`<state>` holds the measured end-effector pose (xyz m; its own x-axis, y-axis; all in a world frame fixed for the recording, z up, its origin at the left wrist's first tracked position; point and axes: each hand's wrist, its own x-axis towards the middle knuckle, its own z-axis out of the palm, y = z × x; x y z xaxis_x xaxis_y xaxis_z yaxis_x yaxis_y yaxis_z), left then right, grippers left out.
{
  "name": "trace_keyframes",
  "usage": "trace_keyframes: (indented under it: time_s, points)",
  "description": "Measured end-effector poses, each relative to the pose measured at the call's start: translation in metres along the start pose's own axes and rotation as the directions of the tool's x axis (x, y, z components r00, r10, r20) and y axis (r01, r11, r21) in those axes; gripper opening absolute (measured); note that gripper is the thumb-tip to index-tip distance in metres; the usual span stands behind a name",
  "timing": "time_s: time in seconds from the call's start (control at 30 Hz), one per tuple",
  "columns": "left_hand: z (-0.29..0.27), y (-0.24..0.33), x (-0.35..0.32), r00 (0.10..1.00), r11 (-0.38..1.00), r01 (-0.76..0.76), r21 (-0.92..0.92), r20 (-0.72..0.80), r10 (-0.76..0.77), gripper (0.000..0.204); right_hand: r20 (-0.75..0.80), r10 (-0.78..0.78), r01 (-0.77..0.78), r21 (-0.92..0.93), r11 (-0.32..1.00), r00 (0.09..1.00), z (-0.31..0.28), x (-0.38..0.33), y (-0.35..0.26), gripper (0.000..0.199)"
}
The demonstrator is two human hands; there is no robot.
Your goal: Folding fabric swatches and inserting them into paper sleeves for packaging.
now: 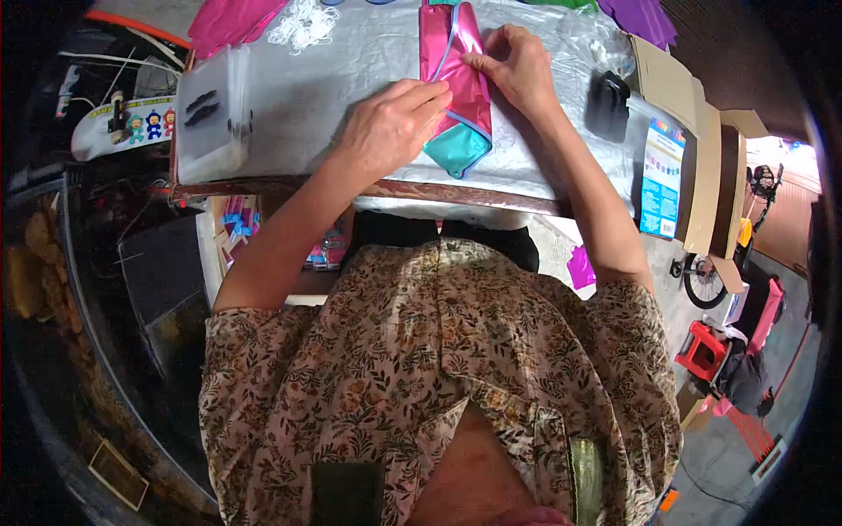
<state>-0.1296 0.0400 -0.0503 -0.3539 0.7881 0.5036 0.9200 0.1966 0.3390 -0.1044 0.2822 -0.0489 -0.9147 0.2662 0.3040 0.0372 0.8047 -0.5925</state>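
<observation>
- The folded pink foil piece lies lengthwise on the silver-covered table, its lower end showing a teal foil corner that points toward the person.
- A thin light-blue cord runs along the pink foil and down across the teal part.
- The left hand rests on the table at the left edge of the foil, its fingers pressed together and pinching at the foil's edge where the cord passes.
- The right hand lies on the right side of the foil, its fingers drawn together on the pink surface, holding it flat.
- A clear plastic box with dark small pieces inside stands well to the left on the table.
- A black clip-like object sits to the right of the right forearm.
- A tangle of white string and more pink foil lie at the far edge; purple foil is at the far right.
- Cardboard boxes and a blue printed package stand right of the table.
</observation>
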Motion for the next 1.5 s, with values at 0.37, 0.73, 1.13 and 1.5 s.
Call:
trace_keyframes:
  time_s: [0.37, 0.73, 1.13, 1.5]
  points:
    - [-0.007, 0.016, 0.004, 1.000, 0.999, -0.011, 0.041, -0.011, 0.012, 0.026, 0.062, 0.244, -0.249, 0.373, 0.894, 0.968, -0.001, 0.052, 0.005, 0.031]
    - [-0.001, 0.005, 0.004, 0.999, 0.996, -0.029, 0.079, -0.033, 0.032, 0.023, 0.017, -0.334, 0.334, -0.005, 0.943, 0.942, -0.022, -0.029, 0.012, 0.078]
    - [0.003, 0.001, 0.001, 0.994, 0.989, -0.068, 0.130, -0.077, 0.079, 0.022, 0.229, -0.315, 0.290, 0.136, 0.947, 0.921, -0.040, -0.047, 0.011, 0.055]
    - [-0.001, -0.011, -0.001, 1.000, 0.999, -0.018, -0.041, -0.015, 0.017, 0.026, 0.200, -0.489, 0.498, 0.006, 0.867, 0.849, -0.025, -0.039, 0.007, 0.037]
